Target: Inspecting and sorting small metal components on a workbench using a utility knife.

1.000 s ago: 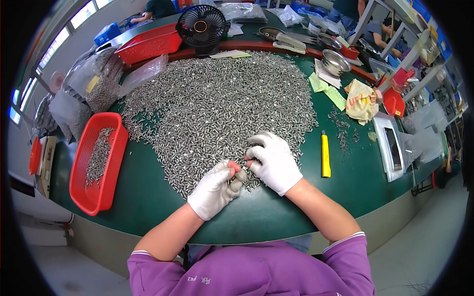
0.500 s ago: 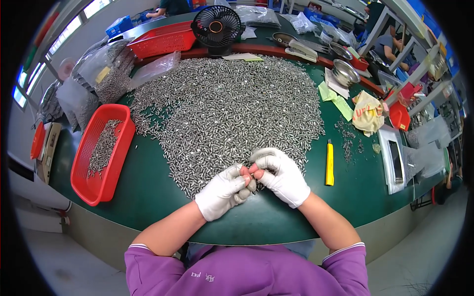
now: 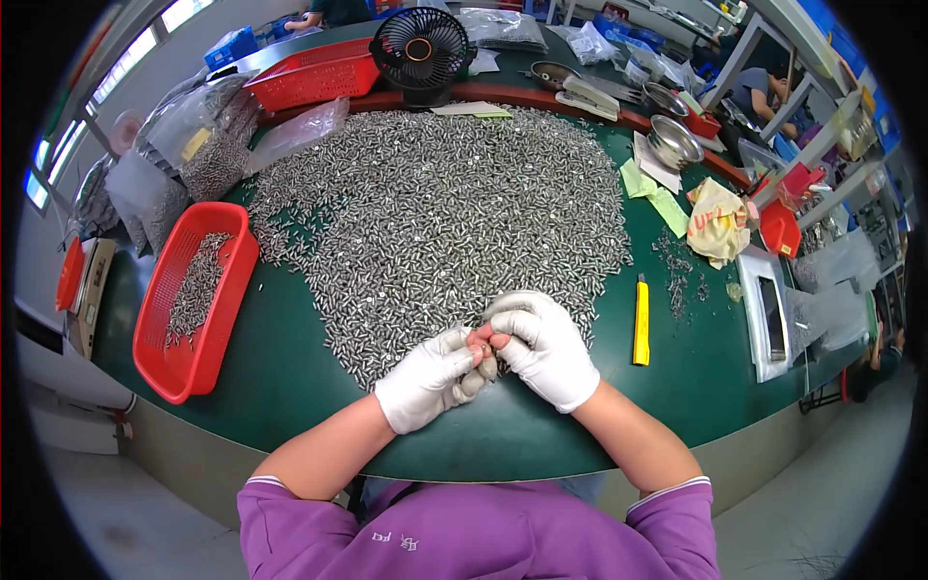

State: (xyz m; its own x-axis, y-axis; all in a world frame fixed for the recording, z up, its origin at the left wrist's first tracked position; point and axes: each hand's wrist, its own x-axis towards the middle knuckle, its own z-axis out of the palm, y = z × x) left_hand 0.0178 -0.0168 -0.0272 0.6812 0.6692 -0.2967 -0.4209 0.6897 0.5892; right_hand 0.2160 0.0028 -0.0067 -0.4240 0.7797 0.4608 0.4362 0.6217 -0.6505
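Observation:
A wide heap of small silvery metal pins covers the middle of the green table. At its near edge my left hand and my right hand meet, both in white gloves with some bare fingertips. Thumb and fingers of the left are pinched together, and those of the right are closed against them. Whatever sits between the fingertips is too small or hidden to make out. To the left stands a red perforated basket with some of the same pins inside.
A yellow utility knife lies to the right, near scattered dark bits and a crumpled cloth bag. A black fan and another red basket stand at the back. Filled plastic bags line the left; metal bowls sit at right.
My fingertips have drawn slightly closer together, still pinched at the heap's near edge. The whole view has shifted a little; the pins and baskets look the same.

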